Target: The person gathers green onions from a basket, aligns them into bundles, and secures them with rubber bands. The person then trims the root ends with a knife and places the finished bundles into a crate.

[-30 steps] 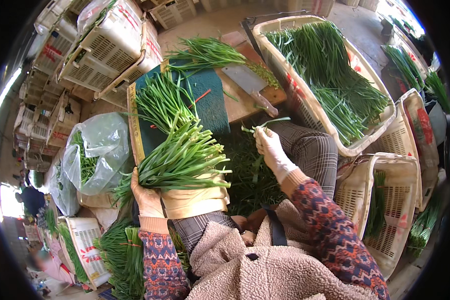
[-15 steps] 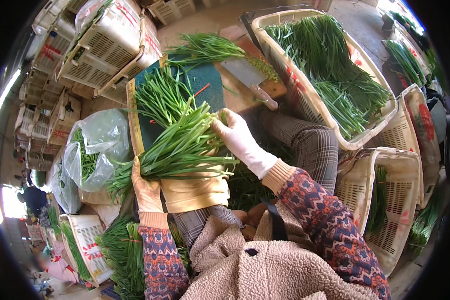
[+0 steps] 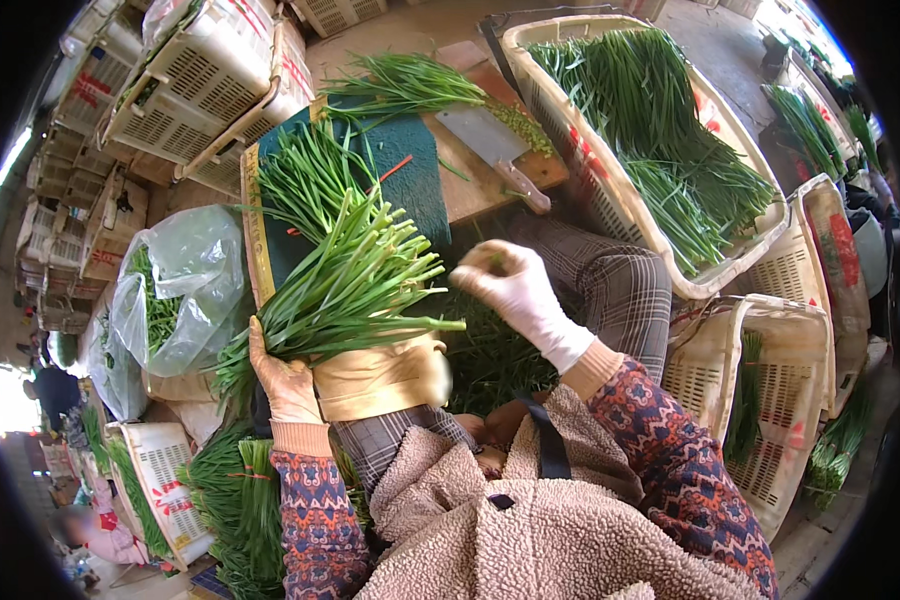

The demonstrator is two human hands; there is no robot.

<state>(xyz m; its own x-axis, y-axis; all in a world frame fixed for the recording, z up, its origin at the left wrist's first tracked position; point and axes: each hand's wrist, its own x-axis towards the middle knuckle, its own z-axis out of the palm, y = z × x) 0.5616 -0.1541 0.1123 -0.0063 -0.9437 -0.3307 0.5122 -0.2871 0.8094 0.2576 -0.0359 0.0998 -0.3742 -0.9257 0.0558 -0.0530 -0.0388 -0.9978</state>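
My left hand (image 3: 286,382), in a stained glove, is wrapped round the leafy part of a bunch of garlic chives (image 3: 355,275). Its pale stem ends fan out toward the right, above the yellow cloth (image 3: 375,385) over my left knee. My right hand (image 3: 518,290), in a white glove, hovers just right of those stem ends, apart from them. Its thumb and fingers are curled together; a small greenish bit may be between them, too small to name. More loose chives (image 3: 310,180) lie beyond the bunch on a green mat (image 3: 410,180).
A cleaver (image 3: 495,150) lies on the wooden board (image 3: 460,190), near another chive pile (image 3: 410,82). A large crate (image 3: 570,185) of chives stands at the right, another crate (image 3: 790,440) nearer. Left are a plastic bag (image 3: 205,270), stacked crates (image 3: 195,90) and tied bundles (image 3: 255,510).
My right hand has drawn away from the stem ends, toward the right and slightly nearer. The left hand still grips the bunch, whose stems now spread more openly.
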